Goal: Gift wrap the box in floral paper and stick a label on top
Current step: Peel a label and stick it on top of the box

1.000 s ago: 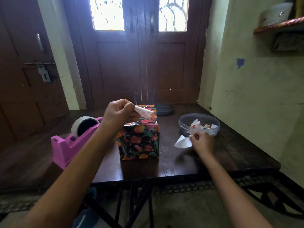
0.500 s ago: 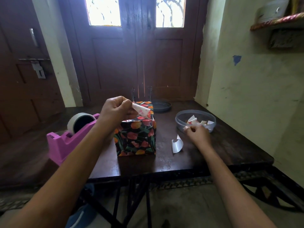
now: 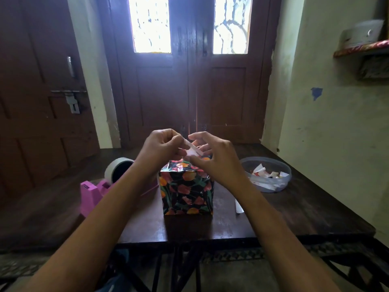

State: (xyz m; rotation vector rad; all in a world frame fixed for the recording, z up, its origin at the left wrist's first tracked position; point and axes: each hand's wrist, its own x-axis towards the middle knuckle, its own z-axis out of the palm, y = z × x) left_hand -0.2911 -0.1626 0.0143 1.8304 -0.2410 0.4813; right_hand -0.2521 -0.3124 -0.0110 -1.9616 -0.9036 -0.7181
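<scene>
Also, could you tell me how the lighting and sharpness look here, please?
Head view throughout: window panes blown out, room backlit and dim; left hand, right hand and label slightly blurred; sheen on the table; door edges bow from the wide lens.

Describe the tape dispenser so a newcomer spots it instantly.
Find the dark wooden table before the double door. Left of the floral-wrapped box stands the tape dispenser. It's the only bright pink thing there, topped with a pale tape roll.
</scene>
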